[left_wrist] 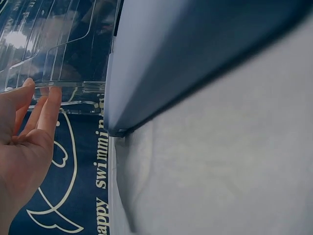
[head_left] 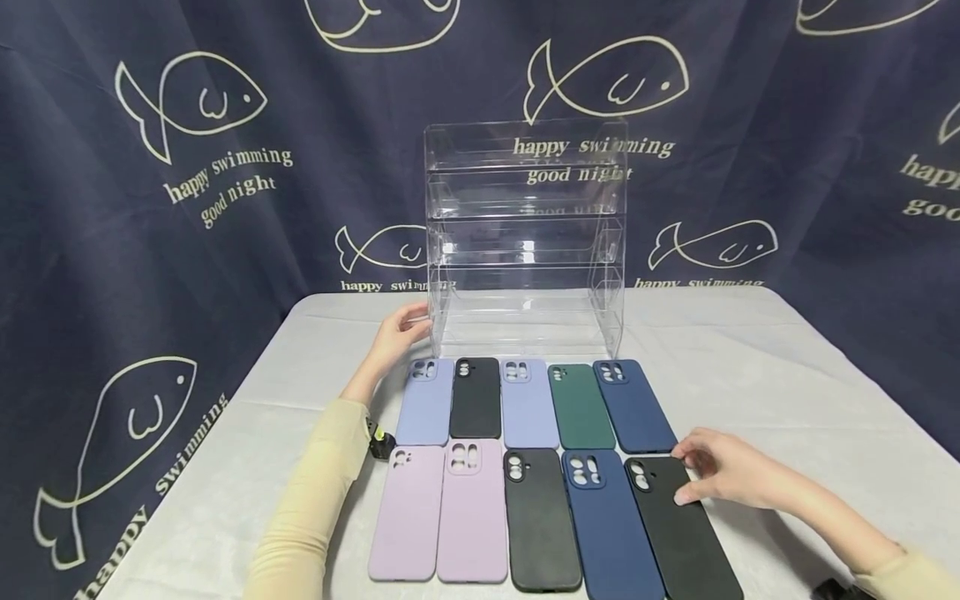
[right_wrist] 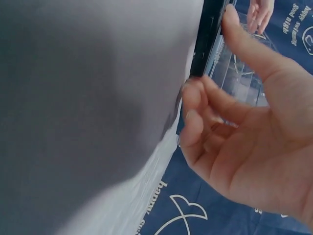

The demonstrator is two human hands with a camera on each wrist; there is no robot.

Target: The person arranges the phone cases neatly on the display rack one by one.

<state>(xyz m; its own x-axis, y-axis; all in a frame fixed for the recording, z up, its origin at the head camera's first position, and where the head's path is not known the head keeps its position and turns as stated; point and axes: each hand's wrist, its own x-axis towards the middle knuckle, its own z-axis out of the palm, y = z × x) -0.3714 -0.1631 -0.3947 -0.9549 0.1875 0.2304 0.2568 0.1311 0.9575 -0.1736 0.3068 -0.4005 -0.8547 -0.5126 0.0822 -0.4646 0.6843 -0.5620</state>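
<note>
A clear tiered display rack point(head_left: 525, 242) stands at the table's back. My left hand point(head_left: 405, 333) is at its left side, with fairly straight fingers and thumb touching the clear plastic; in the left wrist view, the left hand point(left_wrist: 29, 142) meets the rack's edge point(left_wrist: 93, 87). My right hand point(head_left: 727, 471) pinches the upper right edge of a black phone case point(head_left: 686, 533), the front row's rightmost, thumb on its back. In the right wrist view, the right hand point(right_wrist: 244, 142) has its fingertips at the edge of that case point(right_wrist: 205, 44).
Phone cases lie flat in two close rows before the rack, including a light blue case point(head_left: 424, 404), a green case point(head_left: 583, 408), a navy case point(head_left: 637, 408) and a lilac case point(head_left: 407, 517). A grey-white cloth point(head_left: 795, 375) covers the table; a navy fish-print curtain point(head_left: 360, 150) hangs behind.
</note>
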